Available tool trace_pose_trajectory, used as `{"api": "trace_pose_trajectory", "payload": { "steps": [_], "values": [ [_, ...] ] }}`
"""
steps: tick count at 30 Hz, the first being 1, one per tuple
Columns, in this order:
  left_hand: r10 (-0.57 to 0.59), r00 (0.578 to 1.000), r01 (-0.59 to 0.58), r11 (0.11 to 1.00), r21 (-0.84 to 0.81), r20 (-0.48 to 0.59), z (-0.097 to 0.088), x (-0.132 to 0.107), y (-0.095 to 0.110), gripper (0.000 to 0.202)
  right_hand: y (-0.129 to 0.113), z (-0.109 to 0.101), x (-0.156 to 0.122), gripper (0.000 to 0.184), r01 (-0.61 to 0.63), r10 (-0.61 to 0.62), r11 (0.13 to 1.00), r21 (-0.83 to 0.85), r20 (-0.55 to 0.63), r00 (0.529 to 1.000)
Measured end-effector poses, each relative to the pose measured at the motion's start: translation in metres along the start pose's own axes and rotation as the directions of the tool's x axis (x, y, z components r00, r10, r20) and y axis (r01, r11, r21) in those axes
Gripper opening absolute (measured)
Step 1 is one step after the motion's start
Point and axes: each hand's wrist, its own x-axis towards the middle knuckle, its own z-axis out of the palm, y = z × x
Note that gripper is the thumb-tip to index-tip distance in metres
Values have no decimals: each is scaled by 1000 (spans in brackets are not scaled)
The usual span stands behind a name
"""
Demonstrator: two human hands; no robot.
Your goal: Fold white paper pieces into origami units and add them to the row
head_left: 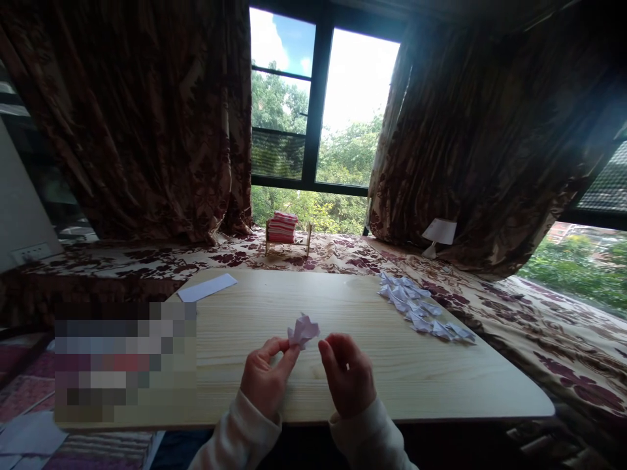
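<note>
Above the middle of the light wood table, a folded white paper shape (304, 330) with pointed corners is pinched at its lower left by my left hand (266, 375). Thumb and forefinger do the gripping. My right hand (347, 375) is just to the right of the paper, its fingers curled in and the thumb close to the forefinger. No object shows in that hand, and its fingertips seem slightly apart from the paper. Folded white paper pieces (409, 303), several of them, lie in a cluster at the table's right edge.
A flat white paper strip (208, 287) lies at the far left of the table (235, 391). Blurred blocks hide the table's left corner. Beyond, on a flowered cloth ledge, stand a small rack with folded red-and-white cloths (283, 228) and a white lamp (439, 232).
</note>
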Motion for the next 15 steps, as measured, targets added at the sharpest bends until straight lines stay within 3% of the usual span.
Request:
{"api": "trace_pose_trajectory", "payload": {
  "steps": [3, 8, 15],
  "values": [
    [-5, 1000, 6, 999, -33, 8, -1, 0, 0, 16, 0, 2, 2, 17, -113, 91, 980, 161, 135, 987],
    [23, 996, -17, 997, -77, 87, 2, -1, 6, 15, -2, 7, 5, 17, -281, 178, 818, 503, 243, 954],
    [35, 984, -18, 995, -98, 177, 2, -1, 7, 13, 0, 8, 4, 16, -313, 201, 750, 582, 250, 947]
  ]
}}
